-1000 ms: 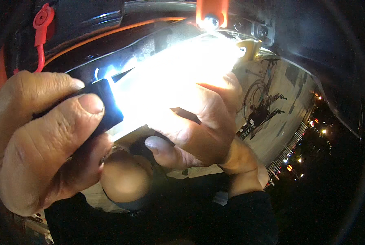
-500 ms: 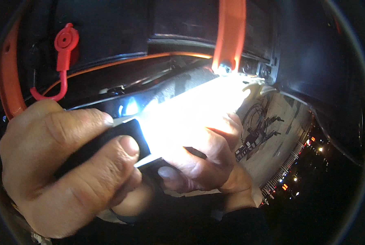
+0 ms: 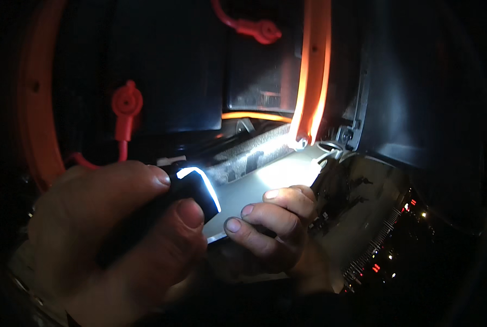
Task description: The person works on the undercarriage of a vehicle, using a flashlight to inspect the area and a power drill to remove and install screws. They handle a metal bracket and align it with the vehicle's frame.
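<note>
My left hand (image 3: 118,218) grips a black flashlight (image 3: 197,191), its thumb and forefinger on the casing. The light's front edge glows white and points to the right. My right hand (image 3: 276,229) is just to the right of it, fingers curled and fingertips toward the left, in front of a pale smooth panel (image 3: 238,201). What those fingers hold, if anything, is hidden, and the thumb does not show. A bright patch falls on the panel above the right hand, near the foot of an orange metal bar (image 3: 311,71).
A red capped connector (image 3: 126,106) on a red cable hangs behind my left hand; another red connector (image 3: 262,31) is higher up. A second orange bar (image 3: 36,103) stands at the left. Dark panels (image 3: 412,109) enclose the right, with an orange cable (image 3: 254,115) behind.
The view has shifted, bringing the upper red connector into sight. The glare has shrunk to a patch near the bar's foot. My right hand's thumb has gone out of sight.
</note>
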Demonstrator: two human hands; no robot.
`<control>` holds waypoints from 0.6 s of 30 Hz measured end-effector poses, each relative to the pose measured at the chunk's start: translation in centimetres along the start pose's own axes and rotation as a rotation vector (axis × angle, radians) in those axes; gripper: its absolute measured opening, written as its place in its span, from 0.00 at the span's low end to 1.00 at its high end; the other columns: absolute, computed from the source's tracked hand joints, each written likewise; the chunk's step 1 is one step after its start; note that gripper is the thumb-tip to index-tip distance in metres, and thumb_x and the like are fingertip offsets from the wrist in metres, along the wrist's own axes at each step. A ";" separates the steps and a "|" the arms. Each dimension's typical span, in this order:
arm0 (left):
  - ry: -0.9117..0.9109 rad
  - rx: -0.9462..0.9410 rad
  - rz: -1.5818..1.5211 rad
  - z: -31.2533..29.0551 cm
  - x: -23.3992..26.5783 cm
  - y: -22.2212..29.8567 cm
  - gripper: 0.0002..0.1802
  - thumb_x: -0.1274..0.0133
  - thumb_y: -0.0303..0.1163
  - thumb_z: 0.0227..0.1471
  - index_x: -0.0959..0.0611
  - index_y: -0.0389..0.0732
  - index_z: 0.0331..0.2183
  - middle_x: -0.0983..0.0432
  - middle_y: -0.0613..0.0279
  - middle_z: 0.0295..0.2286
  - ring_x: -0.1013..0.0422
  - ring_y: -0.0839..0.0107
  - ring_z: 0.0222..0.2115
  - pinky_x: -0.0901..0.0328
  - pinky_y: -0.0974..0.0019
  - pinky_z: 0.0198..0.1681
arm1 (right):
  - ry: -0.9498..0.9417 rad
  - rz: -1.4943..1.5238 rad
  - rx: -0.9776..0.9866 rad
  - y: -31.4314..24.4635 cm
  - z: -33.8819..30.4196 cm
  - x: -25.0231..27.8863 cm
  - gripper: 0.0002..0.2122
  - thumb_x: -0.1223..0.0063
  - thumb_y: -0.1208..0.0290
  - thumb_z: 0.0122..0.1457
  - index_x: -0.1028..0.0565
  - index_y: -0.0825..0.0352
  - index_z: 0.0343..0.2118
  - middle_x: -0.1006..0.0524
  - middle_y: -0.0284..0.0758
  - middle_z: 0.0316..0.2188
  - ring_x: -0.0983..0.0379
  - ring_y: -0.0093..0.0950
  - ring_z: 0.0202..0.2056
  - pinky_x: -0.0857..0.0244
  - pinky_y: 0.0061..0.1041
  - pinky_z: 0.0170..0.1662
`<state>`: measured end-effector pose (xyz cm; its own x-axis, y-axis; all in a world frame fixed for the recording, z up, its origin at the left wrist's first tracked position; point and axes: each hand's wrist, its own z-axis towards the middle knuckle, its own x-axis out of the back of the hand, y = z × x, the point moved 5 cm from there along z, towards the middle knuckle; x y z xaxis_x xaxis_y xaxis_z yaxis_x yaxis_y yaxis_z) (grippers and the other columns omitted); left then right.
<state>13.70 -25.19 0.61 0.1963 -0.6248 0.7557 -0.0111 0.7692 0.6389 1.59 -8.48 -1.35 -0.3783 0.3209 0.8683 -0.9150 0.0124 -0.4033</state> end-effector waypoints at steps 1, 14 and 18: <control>0.022 0.053 0.004 -0.1 0.3 0.1 0.30 0.36 0.31 0.46 0.27 0.42 0.51 0.34 0.48 0.48 0.27 0.64 0.35 0.28 0.65 0.33 | -0.015 -0.007 0.009 -0.2 0.1 -0.1 0.12 0.43 0.58 0.49 0.25 0.53 0.37 0.31 0.27 0.35 0.36 0.27 0.39 0.41 0.31 0.41; 0.323 -0.022 -0.417 -1.0 1.5 -2.0 0.36 0.43 0.26 0.49 0.39 0.46 0.59 0.33 0.46 0.49 0.26 0.69 0.36 0.28 0.70 0.34 | 0.029 0.071 -0.055 0.0 0.2 0.0 0.12 0.48 0.56 0.56 0.24 0.55 0.39 0.28 0.27 0.37 0.36 0.27 0.42 0.43 0.31 0.46; 0.361 0.079 -0.570 -0.5 1.2 -1.9 0.30 0.48 0.31 0.54 0.36 0.43 0.57 0.32 0.46 0.48 0.26 0.69 0.36 0.29 0.69 0.35 | 0.057 0.078 -0.062 0.1 -0.1 0.0 0.11 0.50 0.57 0.58 0.24 0.55 0.39 0.29 0.27 0.36 0.36 0.27 0.42 0.43 0.31 0.46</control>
<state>14.43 -27.31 0.28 0.5080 -0.8351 0.2111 0.1222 0.3125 0.9420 1.52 -8.41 -1.43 -0.4380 0.3766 0.8163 -0.8719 0.0432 -0.4878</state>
